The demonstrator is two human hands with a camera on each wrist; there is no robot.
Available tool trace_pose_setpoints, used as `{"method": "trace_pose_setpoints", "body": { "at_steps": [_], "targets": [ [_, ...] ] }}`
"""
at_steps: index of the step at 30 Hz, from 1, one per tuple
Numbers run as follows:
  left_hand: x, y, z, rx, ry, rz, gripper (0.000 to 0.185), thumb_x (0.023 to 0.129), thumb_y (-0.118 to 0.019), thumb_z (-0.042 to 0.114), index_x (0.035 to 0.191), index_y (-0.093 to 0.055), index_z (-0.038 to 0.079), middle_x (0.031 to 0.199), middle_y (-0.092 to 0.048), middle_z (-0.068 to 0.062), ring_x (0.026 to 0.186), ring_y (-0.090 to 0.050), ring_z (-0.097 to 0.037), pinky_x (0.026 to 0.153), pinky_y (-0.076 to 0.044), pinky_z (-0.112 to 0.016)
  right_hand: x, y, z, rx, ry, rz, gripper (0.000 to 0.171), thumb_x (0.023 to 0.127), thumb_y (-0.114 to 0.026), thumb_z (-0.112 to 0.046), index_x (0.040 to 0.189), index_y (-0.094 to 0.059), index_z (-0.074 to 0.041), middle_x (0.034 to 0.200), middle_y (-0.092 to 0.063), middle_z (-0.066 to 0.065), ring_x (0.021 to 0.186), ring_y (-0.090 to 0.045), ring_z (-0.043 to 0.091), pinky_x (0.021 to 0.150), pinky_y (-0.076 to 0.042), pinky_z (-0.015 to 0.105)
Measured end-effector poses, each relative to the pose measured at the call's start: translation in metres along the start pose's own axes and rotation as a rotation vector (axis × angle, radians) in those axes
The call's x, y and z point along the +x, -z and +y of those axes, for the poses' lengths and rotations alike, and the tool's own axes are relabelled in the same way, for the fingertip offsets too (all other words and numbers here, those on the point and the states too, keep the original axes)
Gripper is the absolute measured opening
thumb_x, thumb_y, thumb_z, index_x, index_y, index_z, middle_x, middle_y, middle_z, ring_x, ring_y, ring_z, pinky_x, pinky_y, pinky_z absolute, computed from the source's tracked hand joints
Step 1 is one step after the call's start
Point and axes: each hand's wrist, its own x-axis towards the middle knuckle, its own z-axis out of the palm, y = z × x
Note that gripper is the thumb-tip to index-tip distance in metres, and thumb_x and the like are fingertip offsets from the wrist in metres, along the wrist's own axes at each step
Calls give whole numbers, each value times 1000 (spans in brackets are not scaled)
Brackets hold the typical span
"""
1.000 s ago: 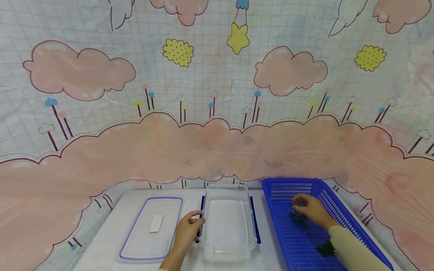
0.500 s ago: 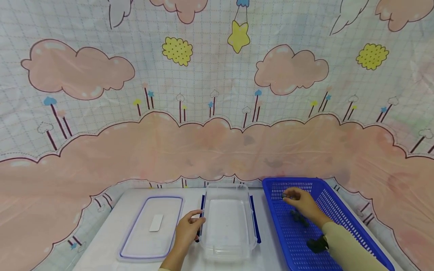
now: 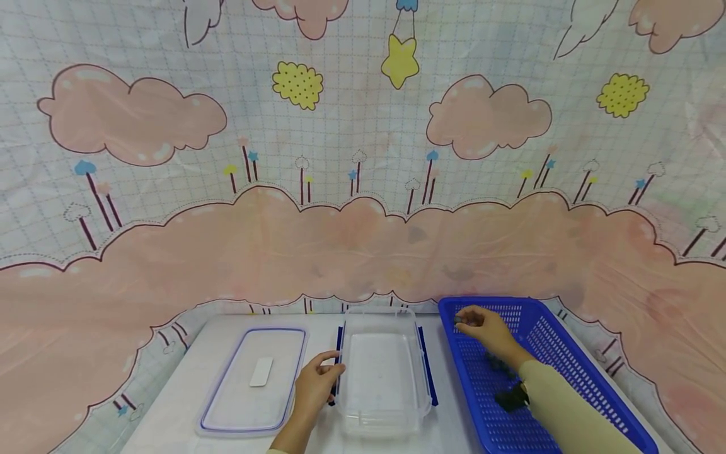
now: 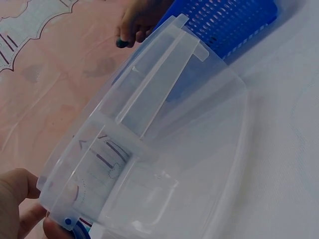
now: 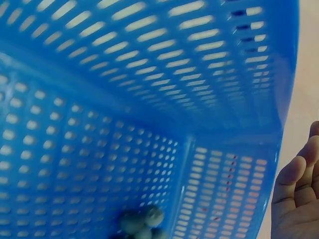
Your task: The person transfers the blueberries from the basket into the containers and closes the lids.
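Note:
A clear plastic storage box (image 3: 379,372) stands on the white table, its blue side latches hanging down. My left hand (image 3: 311,384) holds the box's left rim; in the left wrist view thumb and fingers sit at its edge beside a blue latch (image 4: 79,230). My right hand (image 3: 489,331) is raised at the left side of the blue basket (image 3: 471,391), pinching a small dark round piece (image 4: 121,44) in its fingertips. What kind it is cannot be made out. Several similar grey-green round pieces (image 5: 142,223) lie on the basket's floor, partly hidden by the right arm in the head view.
A clear lid (image 3: 232,403) with a blue-violet seal lies flat left of the box, bearing a white rectangle (image 3: 261,372). The basket's tall perforated walls rise close to the box's right side. A cloud-printed cloth (image 3: 363,252) hangs behind the table.
My right hand has lifted the small round piece from the cluster and carried it left and up to the basket's left edge. The left hand has stayed at the box rim.

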Motion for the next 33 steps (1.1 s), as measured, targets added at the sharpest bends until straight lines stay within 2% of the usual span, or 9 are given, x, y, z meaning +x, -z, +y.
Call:
{"method": "trace_pose_setpoints", "body": {
  "at_steps": [8, 12, 18, 24, 33],
  "targets": [
    [0, 0, -1, -3, 4, 10, 36, 85, -72, 19, 119, -69, 10, 78, -65, 1, 60, -53, -12, 45, -46, -22, 13, -11, -17, -34, -27, -40, 21, 91, -70, -14, 108, -66, -4, 96, -64, 7, 86, -58, 18, 75, -50, 28],
    [0, 0, -1, -7, 10, 11, 35, 85, -71, 19, 120, -69, 10, 79, -64, 2, 63, -53, -12, 46, -47, -23, 20, -18, -20, -36, -38, -33, 19, 90, -70, -13, 107, -67, -3, 95, -64, 7, 87, -58, 18, 76, -49, 28],
    [-1, 1, -1, -12, 11, 11, 36, 85, -71, 19, 120, -69, 10, 79, -64, 2, 64, -54, -12, 47, -48, -24, 27, -28, -23, -34, -33, -21, 19, 90, -70, -12, 106, -69, -1, 94, -66, 8, 85, -58, 17, 73, -48, 26],
    [-2, 1, 0, -22, 17, 6, 36, 85, -71, 19, 120, -69, 11, 82, -65, 1, 66, -55, -12, 48, -48, -24, 33, -31, -26, -17, -74, -16, 16, 89, -70, -11, 103, -70, -2, 93, -64, 7, 83, -55, 18, 67, -47, 25],
    [0, 0, 1, -33, 50, -2, 37, 86, -70, 20, 122, -67, 10, 82, -64, -1, 67, -54, -13, 49, -48, -23, 42, -32, -38, -21, -62, -14, 17, 90, -70, -11, 103, -68, -1, 93, -64, 8, 88, -58, 22, 76, -48, 28]
  ]
}}
